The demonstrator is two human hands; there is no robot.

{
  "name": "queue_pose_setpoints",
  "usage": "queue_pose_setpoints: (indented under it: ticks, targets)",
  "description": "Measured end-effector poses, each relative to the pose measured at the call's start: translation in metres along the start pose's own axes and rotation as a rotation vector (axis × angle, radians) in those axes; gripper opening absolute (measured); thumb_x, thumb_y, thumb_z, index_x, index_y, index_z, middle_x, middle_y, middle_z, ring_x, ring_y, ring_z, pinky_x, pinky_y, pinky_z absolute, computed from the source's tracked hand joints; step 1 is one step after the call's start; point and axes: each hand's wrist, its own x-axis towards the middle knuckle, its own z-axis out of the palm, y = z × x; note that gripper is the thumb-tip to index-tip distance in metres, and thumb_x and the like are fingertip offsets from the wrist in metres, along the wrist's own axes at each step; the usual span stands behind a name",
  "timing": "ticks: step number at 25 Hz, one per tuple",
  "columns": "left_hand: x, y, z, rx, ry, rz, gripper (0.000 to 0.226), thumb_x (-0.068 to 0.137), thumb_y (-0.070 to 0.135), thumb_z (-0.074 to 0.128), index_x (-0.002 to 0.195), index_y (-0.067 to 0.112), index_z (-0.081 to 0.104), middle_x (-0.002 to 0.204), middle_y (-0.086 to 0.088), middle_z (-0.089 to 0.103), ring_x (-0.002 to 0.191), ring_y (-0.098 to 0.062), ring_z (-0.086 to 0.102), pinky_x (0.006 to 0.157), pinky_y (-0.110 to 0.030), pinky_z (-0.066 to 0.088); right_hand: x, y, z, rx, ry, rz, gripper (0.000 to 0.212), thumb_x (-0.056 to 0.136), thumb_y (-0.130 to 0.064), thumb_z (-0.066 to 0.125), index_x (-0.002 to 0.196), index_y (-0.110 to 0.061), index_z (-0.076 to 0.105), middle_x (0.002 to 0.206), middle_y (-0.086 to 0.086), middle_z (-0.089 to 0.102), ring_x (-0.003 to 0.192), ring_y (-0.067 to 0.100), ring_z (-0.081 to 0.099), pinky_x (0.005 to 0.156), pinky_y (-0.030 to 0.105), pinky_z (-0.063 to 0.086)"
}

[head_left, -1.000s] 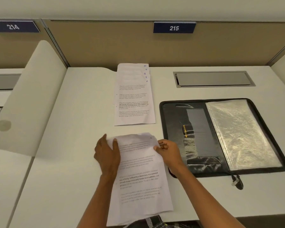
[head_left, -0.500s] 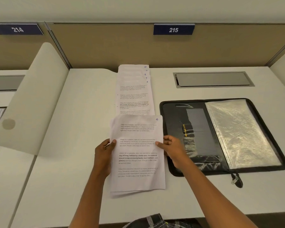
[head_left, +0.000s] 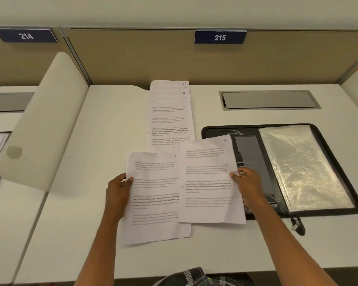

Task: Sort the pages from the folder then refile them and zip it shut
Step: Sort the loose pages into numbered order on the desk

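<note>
over to the table (head_left: 81, 203) now: pinching the sheet marked 5 (head_left: 155, 199) at its left edge with the left hand (head_left: 119, 193), thumb on top, fingers tucked under the paper. pinching a second sheet (head_left: 209, 182) at its right edge with the right hand (head_left: 247, 182), thumb on the print, other fingers hidden beneath. lapping that second sheet over the right side of the sheet marked 5 and over the left part of the folder (head_left: 215, 132); blue ink number in its top right corner, too blurred to read. beyond both sheets, flat on the table, a fanned stack (head_left: 170, 120) of printed pages, stepped, with handwritten 10, 9, 8, 7 and 6 showing down the right corner, near end hidden behind the two held sheets. to the right, lying open and flat, the black folder, clear plastic sleeve (head_left: 302, 166) on its right half, dark pockets on the left, zip pull (head_left: 297, 223) lying on the table just past its near edge. further back, a metal cable flap (head_left: 269, 99) set flush in the table top. up on the tan partition, sign 215 (head_left: 220, 37) and sign 214 (head_left: 26, 36), white on blue. off to the left, a rounded cream divider (head_left: 43, 131) between this table and the next. at the very bottom, a scrap of checked cloth (head_left: 192, 277).
</note>
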Motion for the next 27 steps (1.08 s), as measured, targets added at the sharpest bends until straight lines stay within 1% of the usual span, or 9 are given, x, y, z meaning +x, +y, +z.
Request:
queue_pose_setpoints:
  ticks: [7,9,11,14,19,21,24,25,27]
  targets:
    - [0.006,-0.007,-0.035,0.013,0.008,-0.049,0.018,0.103,0.027,0.063,0.114,0.019,0.074,0.1,-0.007,0.08,0.088,-0.032,0.078,0.087,-0.061,0.061,0.002,0.006,-0.033,0.121,-0.055,0.083,0.011,0.093,-0.007,0.072,0.105,-0.007,0.07,0.102,0.014,0.077,0.09,0.036,0.075,0.083,0.054,0.062]
    - [0.002,-0.002,-0.046,-0.169,-0.004,-0.089,0.017,0.105,0.018,0.062,0.116,0.011,0.072,0.106,-0.016,0.078,0.088,-0.032,0.077,0.083,-0.055,0.063,-0.003,0.004,-0.029,0.127,-0.084,0.092,0.012,0.093,-0.006,0.072,0.105,-0.006,0.07,0.101,0.013,0.078,0.089,0.035,0.076,0.081,0.054,0.062]
    - [-0.003,0.009,-0.059,-0.378,-0.051,-0.119,0.022,0.105,0.016,0.058,0.121,0.008,0.07,0.112,-0.016,0.077,0.09,-0.028,0.076,0.078,-0.046,0.065,-0.008,0.001,-0.02,0.125,-0.105,0.088,0.01,0.094,-0.006,0.072,0.104,-0.005,0.069,0.099,0.012,0.078,0.086,0.034,0.076,0.08,0.053,0.063]
    - [-0.005,0.025,-0.074,-0.55,-0.135,-0.139,0.028,0.107,0.021,0.052,0.128,0.01,0.066,0.115,-0.013,0.075,0.093,-0.026,0.076,0.078,-0.048,0.065,-0.02,-0.003,0.005,0.105,-0.181,0.083,0.009,0.094,-0.008,0.071,0.103,-0.006,0.069,0.098,0.008,0.079,0.085,0.03,0.077,0.079,0.052,0.063]
    - [-0.007,0.036,-0.057,-0.759,-0.219,-0.219,0.035,0.111,0.02,0.043,0.109,0.015,0.077,0.104,-0.006,0.078,0.09,-0.02,0.077,0.075,-0.041,0.066,-0.044,-0.004,0.058,0.054,-0.313,0.124,0.008,0.095,-0.008,0.07,0.102,-0.009,0.068,0.105,0.007,0.077,0.089,0.024,0.077,0.084,0.049,0.063]
    - [-0.012,0.034,-0.045,-0.812,-0.324,-0.223,0.026,0.107,0.024,0.055,0.123,0.014,0.072,0.114,-0.007,0.076,0.103,-0.022,0.074,0.089,-0.048,0.062,-0.055,-0.002,0.074,-0.026,-0.317,0.059,0.014,0.093,-0.012,0.074,0.104,-0.011,0.066,0.109,0.008,0.075,0.094,0.021,0.074,0.087,0.045,0.062]
    - [-0.013,0.02,-0.032,-0.874,-0.446,-0.307,0.063,0.1,0.032,0.071,0.155,0.013,0.045,0.142,-0.01,0.06,0.129,-0.029,0.058,0.117,-0.059,0.038,-0.071,-0.014,0.086,-0.318,-0.105,-0.307,0.029,0.095,-0.037,0.071,0.118,-0.022,0.06,0.112,-0.009,0.064,0.103,0.011,0.063,0.085,0.028,0.056]
    - [-0.014,0.018,-0.024,-0.875,-0.477,-0.31,0.061,0.103,0.031,0.067,0.157,0.013,0.042,0.147,-0.011,0.056,0.134,-0.031,0.053,0.119,-0.061,0.031,-0.076,-0.024,0.088,-0.274,-0.149,-0.348,0.033,0.098,-0.046,0.063,0.122,-0.024,0.061,0.113,-0.012,0.065,0.105,0.01,0.064,0.086,0.024,0.054]
    - [-0.019,0.016,-0.007,-0.808,-0.458,-0.279,0.048,0.109,0.025,0.054,0.153,0.009,0.047,0.148,-0.018,0.055,0.136,-0.036,0.052,0.117,-0.064,0.034,-0.089,-0.049,0.091,0.039,-0.492,-0.123,0.044,0.103,-0.058,0.043,0.125,-0.028,0.067,0.113,-0.011,0.074,0.107,0.012,0.07,0.092,0.027,0.057]
